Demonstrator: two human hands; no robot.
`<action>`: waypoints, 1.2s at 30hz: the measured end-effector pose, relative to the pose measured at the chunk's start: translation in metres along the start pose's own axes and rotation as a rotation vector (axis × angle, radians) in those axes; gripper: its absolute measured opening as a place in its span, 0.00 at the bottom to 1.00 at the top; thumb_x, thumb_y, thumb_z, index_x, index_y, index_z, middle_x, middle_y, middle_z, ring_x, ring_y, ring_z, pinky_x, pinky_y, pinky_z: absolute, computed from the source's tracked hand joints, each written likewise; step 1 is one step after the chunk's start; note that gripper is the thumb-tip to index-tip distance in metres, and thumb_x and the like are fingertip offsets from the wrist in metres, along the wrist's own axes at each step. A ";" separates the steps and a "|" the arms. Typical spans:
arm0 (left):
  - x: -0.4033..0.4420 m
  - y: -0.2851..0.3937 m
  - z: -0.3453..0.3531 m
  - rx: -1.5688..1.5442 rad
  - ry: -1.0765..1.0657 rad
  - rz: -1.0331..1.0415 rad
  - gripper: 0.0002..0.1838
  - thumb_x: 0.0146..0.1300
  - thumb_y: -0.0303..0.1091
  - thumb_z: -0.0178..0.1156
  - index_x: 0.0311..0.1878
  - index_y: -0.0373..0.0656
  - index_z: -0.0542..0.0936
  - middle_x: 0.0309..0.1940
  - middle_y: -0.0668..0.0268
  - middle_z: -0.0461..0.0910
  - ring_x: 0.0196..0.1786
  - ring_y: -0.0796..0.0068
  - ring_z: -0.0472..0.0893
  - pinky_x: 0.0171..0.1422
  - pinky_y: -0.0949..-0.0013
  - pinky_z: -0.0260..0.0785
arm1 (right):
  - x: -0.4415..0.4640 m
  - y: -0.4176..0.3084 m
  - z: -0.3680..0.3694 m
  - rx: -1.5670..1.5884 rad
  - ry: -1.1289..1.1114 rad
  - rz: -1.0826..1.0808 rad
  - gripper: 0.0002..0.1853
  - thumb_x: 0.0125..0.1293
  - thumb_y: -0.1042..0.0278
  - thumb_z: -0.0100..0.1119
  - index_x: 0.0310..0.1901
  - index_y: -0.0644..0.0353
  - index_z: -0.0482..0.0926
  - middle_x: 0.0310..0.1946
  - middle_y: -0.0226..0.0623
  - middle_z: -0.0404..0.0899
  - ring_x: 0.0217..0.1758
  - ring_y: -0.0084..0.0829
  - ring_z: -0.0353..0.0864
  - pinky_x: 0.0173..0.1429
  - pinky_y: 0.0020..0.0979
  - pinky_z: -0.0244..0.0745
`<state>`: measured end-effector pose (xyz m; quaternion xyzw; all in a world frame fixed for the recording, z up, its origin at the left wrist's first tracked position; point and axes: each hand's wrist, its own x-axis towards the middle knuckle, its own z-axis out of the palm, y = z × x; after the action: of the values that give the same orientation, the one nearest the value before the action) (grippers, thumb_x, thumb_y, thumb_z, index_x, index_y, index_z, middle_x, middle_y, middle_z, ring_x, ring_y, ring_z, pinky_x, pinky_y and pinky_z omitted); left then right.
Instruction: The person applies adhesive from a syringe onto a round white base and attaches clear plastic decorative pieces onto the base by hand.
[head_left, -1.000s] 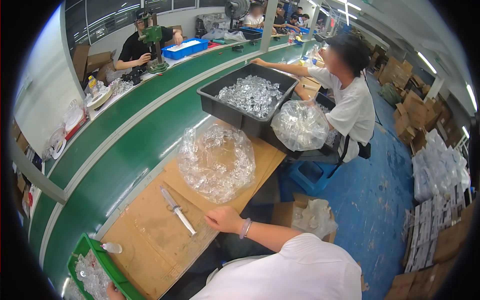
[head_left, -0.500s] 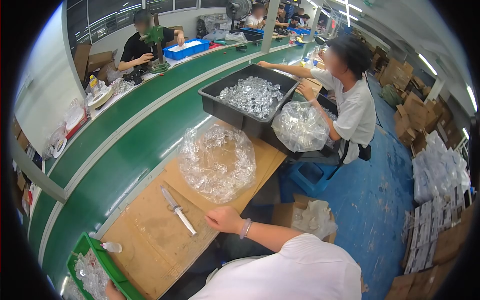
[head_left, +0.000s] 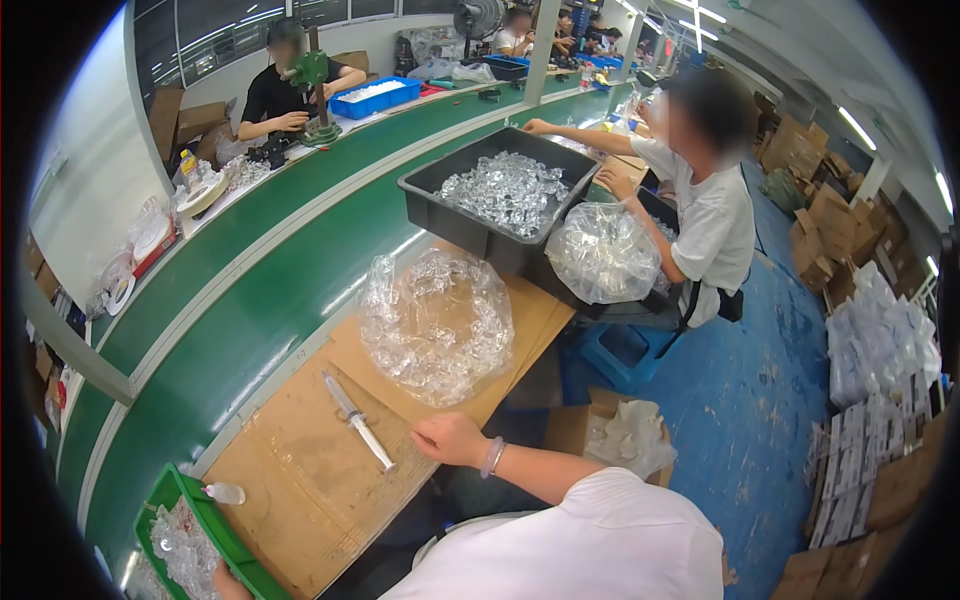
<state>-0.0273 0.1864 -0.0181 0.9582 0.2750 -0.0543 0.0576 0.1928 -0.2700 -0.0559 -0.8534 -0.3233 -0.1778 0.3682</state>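
My right hand (head_left: 447, 438), with a bracelet at the wrist, rests closed at the near edge of the cardboard-covered bench (head_left: 285, 450); nothing shows in it. Left of it lies a clear syringe (head_left: 357, 420) with its plunger toward me. Just beyond the hand is a clear plastic bag (head_left: 435, 325) of transparent pieces, spread in a ring. My left hand (head_left: 228, 582) is at the bottom edge, inside a green bin (head_left: 222, 538) of clear pieces (head_left: 183, 550); its fingers are hidden. A small bottle (head_left: 224, 493) lies by the bin's rim.
A black tray (head_left: 470, 228) of clear pieces stands beyond the bag. A co-worker (head_left: 705, 215) sits there beside another full bag (head_left: 603, 253). The green conveyor (head_left: 255, 340) runs along the left. Below are a blue stool (head_left: 627, 355) and an open carton (head_left: 570, 428).
The co-worker's head and body have shifted slightly to the right. Across the conveyor, another person's raised arm has lowered toward the green press. My hands have hardly moved.
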 end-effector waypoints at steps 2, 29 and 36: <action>0.000 0.002 -0.002 -0.011 -0.015 -0.015 0.19 0.57 0.26 0.43 0.52 0.34 0.71 0.46 0.44 0.73 0.51 0.50 0.73 0.53 0.57 0.64 | 0.000 -0.001 -0.001 -0.001 -0.003 0.003 0.08 0.56 0.65 0.53 0.22 0.57 0.72 0.14 0.39 0.70 0.19 0.39 0.73 0.24 0.38 0.67; 0.022 -0.051 0.052 -0.364 0.017 0.061 0.17 0.57 0.35 0.50 0.47 0.36 0.75 0.39 0.51 0.78 0.43 0.56 0.77 0.47 0.59 0.67 | -0.003 0.003 0.003 0.000 0.010 -0.006 0.07 0.55 0.66 0.55 0.24 0.57 0.73 0.15 0.37 0.71 0.20 0.37 0.73 0.24 0.36 0.67; 0.008 -0.025 0.026 -0.322 -0.057 0.048 0.18 0.57 0.36 0.49 0.48 0.37 0.74 0.41 0.50 0.77 0.45 0.56 0.76 0.48 0.59 0.67 | -0.003 0.003 0.002 -0.011 0.000 0.002 0.06 0.55 0.67 0.55 0.24 0.57 0.73 0.15 0.37 0.71 0.20 0.37 0.73 0.24 0.36 0.67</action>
<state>-0.0360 0.2073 -0.0471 0.9409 0.2552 -0.0353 0.2197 0.1929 -0.2713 -0.0605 -0.8557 -0.3217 -0.1790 0.3637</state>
